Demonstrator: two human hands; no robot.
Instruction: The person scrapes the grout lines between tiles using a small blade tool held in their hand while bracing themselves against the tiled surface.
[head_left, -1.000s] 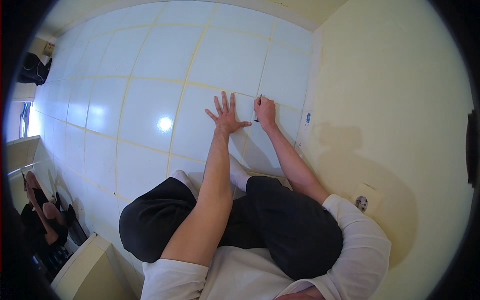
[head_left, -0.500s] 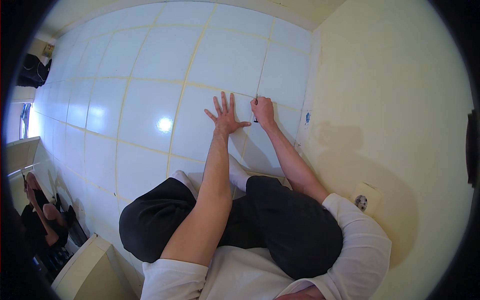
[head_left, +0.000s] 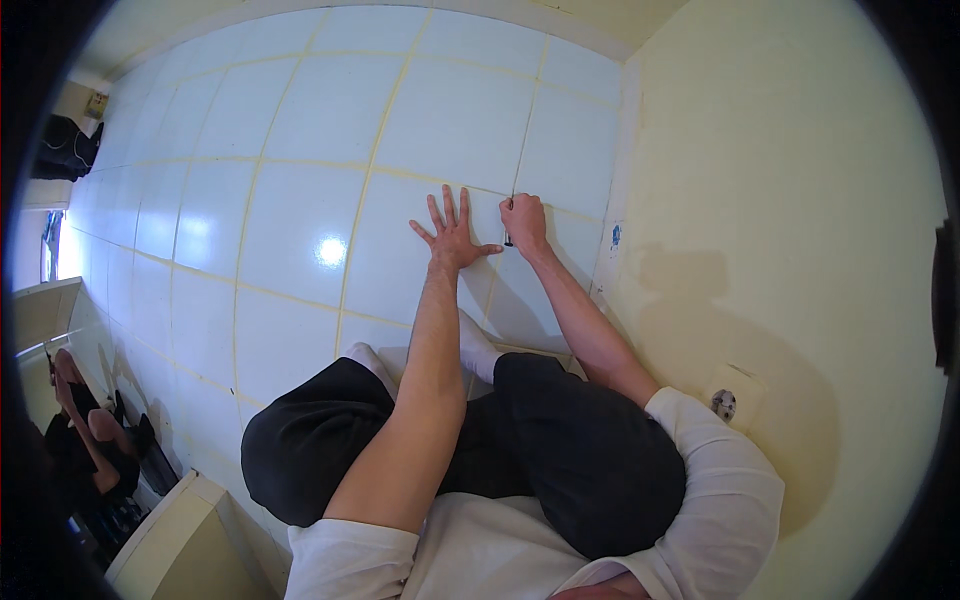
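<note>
My left hand [head_left: 454,239] lies flat on the pale blue floor tiles [head_left: 300,205], fingers spread and palm down. Just right of its thumb, my right hand [head_left: 524,219] is closed in a fist around a slim tool with a dark end [head_left: 509,239]; its exact kind cannot be made out. The tool stands at a crossing of the yellowish tile joints, its upper end by the joint. Beyond the fist, the joint running away from me [head_left: 524,140] looks thinner and darker than the other yellow joints.
A cream wall [head_left: 800,200] rises close on the right, with a socket [head_left: 723,404] low on it. My crossed legs in black trousers [head_left: 590,450] take up the near floor. At lower left are a cream cabinet [head_left: 165,535] and another seated person [head_left: 90,440]. A dark bag [head_left: 68,148] lies far left.
The right fist and its tool have shifted very slightly left at the joint crossing. My left hand stays flat in the same spot.
</note>
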